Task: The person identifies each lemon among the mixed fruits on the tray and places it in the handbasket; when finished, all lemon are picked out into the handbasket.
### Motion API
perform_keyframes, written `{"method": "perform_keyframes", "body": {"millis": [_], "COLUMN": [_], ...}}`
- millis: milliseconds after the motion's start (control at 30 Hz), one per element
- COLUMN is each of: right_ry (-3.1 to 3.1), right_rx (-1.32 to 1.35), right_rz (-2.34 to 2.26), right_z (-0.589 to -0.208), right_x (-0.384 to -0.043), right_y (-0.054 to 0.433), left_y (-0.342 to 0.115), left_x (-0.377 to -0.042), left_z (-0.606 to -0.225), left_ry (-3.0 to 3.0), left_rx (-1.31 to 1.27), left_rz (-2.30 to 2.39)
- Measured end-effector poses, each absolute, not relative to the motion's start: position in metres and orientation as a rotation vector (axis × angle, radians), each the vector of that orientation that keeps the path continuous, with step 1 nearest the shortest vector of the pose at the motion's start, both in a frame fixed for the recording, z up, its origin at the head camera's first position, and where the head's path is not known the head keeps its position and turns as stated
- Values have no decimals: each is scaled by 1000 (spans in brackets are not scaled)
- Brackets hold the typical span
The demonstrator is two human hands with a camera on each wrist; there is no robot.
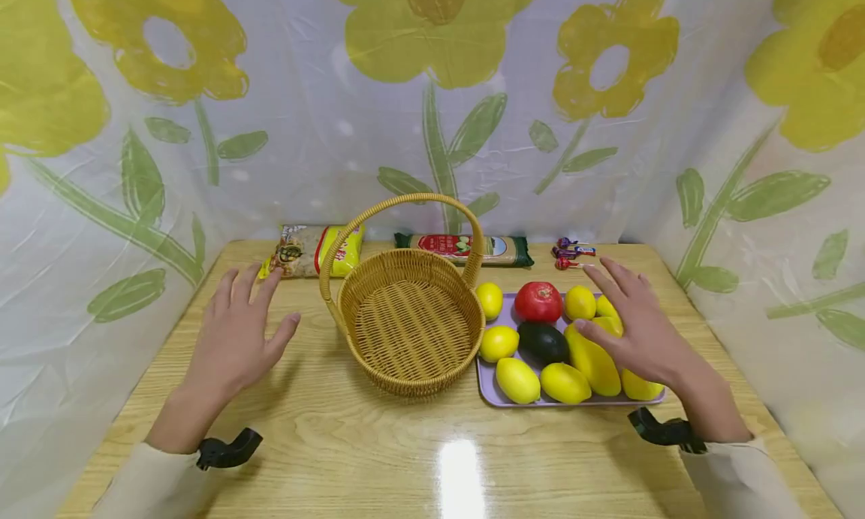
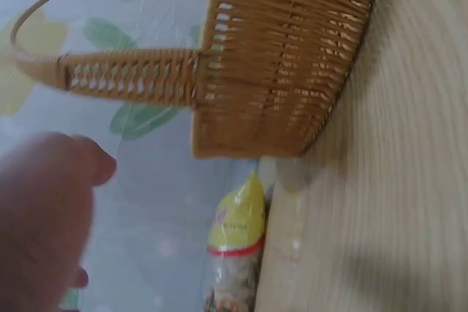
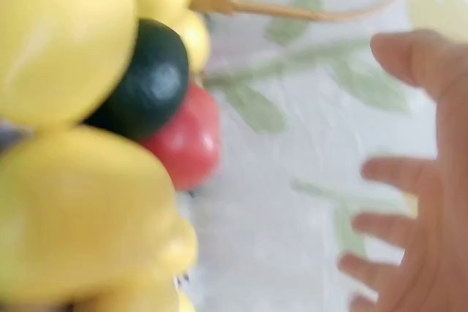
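A round woven basket with a tall arched handle stands in the middle of the table, with nothing inside. To its left, my left hand hovers with fingers spread, holding nothing. My right hand hangs above the right side of a purple tray, its fingers apart and holding nothing. On the tray lie several lemons, a red pomegranate, a dark green avocado and a yellow mango. The right wrist view shows the avocado beside the pomegranate.
Behind the basket lies a green-ended packet of noodles. A yellow and clear food bag is at the back left. Several wrapped lollipops lie at the back right. Flower-printed curtains enclose the table's back and sides.
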State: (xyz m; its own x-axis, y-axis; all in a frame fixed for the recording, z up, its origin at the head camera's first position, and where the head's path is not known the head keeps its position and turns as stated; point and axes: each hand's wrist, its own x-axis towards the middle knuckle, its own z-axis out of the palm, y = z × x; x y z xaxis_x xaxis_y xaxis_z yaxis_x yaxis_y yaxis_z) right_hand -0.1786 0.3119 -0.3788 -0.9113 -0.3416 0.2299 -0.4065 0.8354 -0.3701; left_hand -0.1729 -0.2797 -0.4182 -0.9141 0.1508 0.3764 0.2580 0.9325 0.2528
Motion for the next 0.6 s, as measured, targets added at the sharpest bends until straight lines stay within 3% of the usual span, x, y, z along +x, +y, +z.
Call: {"method": "perform_keyframes", "body": {"millis": [233, 600], "right_ry": [-2735, -2682], "right_rx": [503, 499], "right_rz": [1021, 1325], "right_z": [-375, -415], "right_x": [-135, -101], "right_y": [369, 421], "left_y": [-305, -303], "left_x": [-151, -131], "left_z": [-414, -447], "left_ry": [-2482, -2118], "left_rx": [-326, -316], "left_rz": [-946, -1812]}}
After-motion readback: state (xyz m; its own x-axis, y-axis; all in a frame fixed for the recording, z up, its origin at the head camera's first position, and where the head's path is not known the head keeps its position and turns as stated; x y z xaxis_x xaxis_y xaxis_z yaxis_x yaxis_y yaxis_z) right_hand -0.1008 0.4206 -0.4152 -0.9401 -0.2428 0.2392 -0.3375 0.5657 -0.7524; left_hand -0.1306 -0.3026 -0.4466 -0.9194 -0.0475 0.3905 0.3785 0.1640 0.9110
